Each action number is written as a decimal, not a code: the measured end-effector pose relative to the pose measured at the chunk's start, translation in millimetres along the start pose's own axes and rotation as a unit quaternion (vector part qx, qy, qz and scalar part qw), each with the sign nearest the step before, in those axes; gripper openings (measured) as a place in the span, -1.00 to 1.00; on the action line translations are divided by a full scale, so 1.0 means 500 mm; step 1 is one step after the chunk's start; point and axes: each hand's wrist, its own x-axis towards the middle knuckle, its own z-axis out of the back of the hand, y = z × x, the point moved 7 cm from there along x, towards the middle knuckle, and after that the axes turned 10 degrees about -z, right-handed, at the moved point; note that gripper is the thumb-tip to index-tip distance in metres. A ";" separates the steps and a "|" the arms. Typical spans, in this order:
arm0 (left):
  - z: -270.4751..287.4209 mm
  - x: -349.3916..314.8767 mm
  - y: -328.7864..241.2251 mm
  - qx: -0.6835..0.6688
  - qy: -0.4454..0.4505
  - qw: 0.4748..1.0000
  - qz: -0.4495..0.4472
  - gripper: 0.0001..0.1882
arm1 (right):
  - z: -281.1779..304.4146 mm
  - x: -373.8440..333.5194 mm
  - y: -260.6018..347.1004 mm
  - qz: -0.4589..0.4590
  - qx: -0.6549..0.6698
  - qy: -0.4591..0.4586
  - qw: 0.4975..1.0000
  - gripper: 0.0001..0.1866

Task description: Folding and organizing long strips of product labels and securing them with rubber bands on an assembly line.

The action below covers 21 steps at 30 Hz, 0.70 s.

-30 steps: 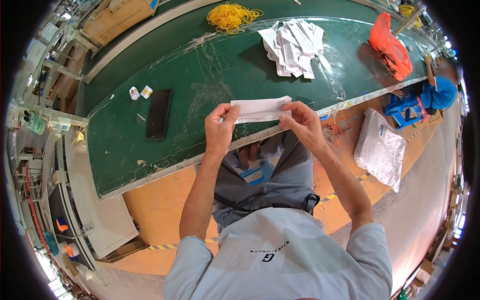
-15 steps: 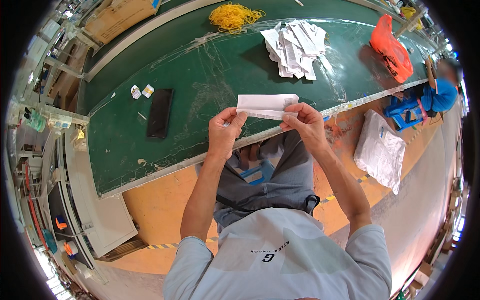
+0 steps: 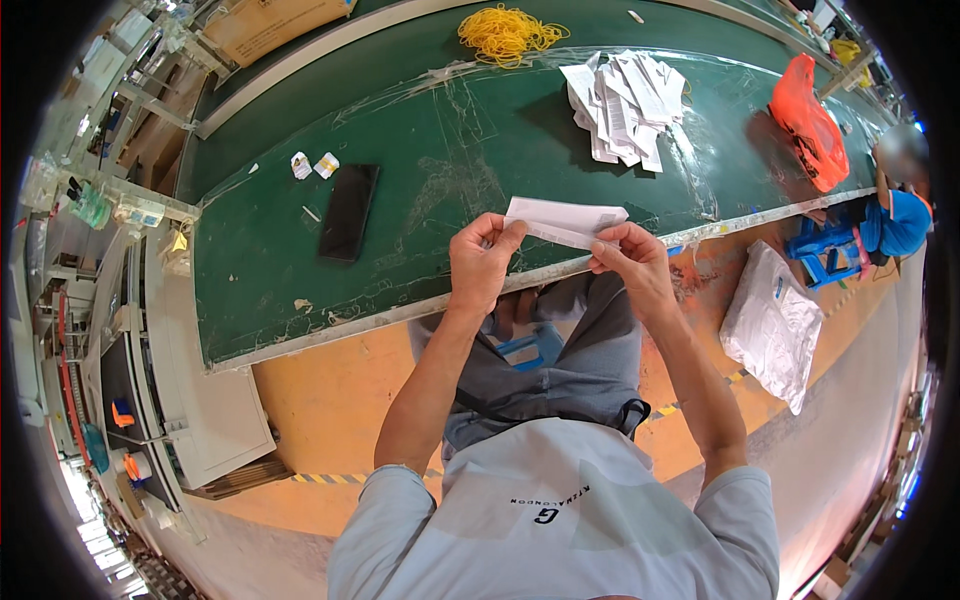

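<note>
A white printed paper strip (image 3: 562,220), folded lengthwise, is stretched between my two hands above the front edge of the green table (image 3: 430,290). My left hand (image 3: 484,262) pinches its left end between thumb and fingers. At the other end, my right hand (image 3: 636,264) grips the paper's lower right corner, thumb against the fingers. Beyond my right hand lies a loose heap of folded white paper slips (image 3: 625,108). On the table to the left of my left hand is a black phone (image 3: 348,213).
A bundle of yellow rubber bands (image 3: 510,36) lies at the back, and a red plastic bag (image 3: 808,125) at the right. Two small crumpled wrappers (image 3: 313,165) are near the phone. A white sack (image 3: 772,325) rests on the floor. A person in blue (image 3: 903,222) sits at far right.
The paper's upper flap has come down toward me, so the strip looks narrower and tilts slightly to the right. The whole scene has shifted a little because my head moved.
</note>
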 end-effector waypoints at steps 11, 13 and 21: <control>-0.007 -0.002 -0.011 0.040 0.022 0.998 -0.031 -0.86 | 0.004 -0.001 0.000 0.016 -0.021 -0.016 1.000 -0.83; -0.012 -0.005 -0.025 0.073 0.029 0.995 -0.053 -0.88 | 0.004 0.001 0.000 0.016 -0.029 -0.016 0.999 -0.82; -0.032 -0.019 -0.015 -0.137 0.062 0.983 0.106 -0.79 | 0.003 -0.003 0.000 0.006 -0.039 -0.019 0.999 -0.78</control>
